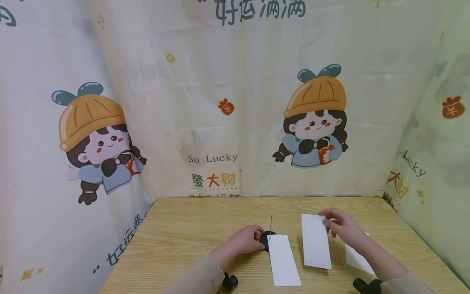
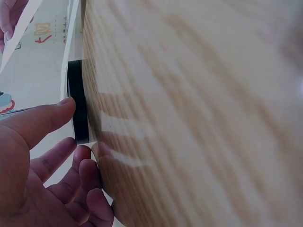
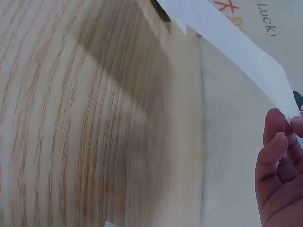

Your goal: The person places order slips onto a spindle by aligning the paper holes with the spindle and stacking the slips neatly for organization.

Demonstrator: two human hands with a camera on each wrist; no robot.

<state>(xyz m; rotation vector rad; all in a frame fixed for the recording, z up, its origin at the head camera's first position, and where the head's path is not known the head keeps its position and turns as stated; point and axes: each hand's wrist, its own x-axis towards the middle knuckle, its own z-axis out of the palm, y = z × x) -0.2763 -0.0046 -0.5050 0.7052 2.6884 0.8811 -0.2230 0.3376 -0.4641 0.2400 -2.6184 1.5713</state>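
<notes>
Nearest you, the front sheet (image 1: 284, 261) reaches back to the base (image 1: 266, 241), its far end overlapping it; whether the spike (image 1: 271, 224) goes through the paper, you cannot tell. To the right, the side sheet (image 1: 354, 260) lies on the table (image 1: 176, 228), partly hidden by your right forearm. Your left hand (image 1: 250, 240) has the base's rim between thumb and bent fingers. Your right hand (image 1: 339, 224) is nearly closed, pinching the held sheet (image 1: 315, 243) by its far right corner, lifted off the wood. You look partway through: the front sheet seems set at the base, the held sheet is not yet set down, and the side sheet appears left over.

A gap separates the held sheet from the front sheet, so mind their facing edges; the upright spike calls for care too. Your widest room is left of your left hand. Past the base, wood runs to the table's far edge, with the curtain (image 1: 205, 122) behind.
</notes>
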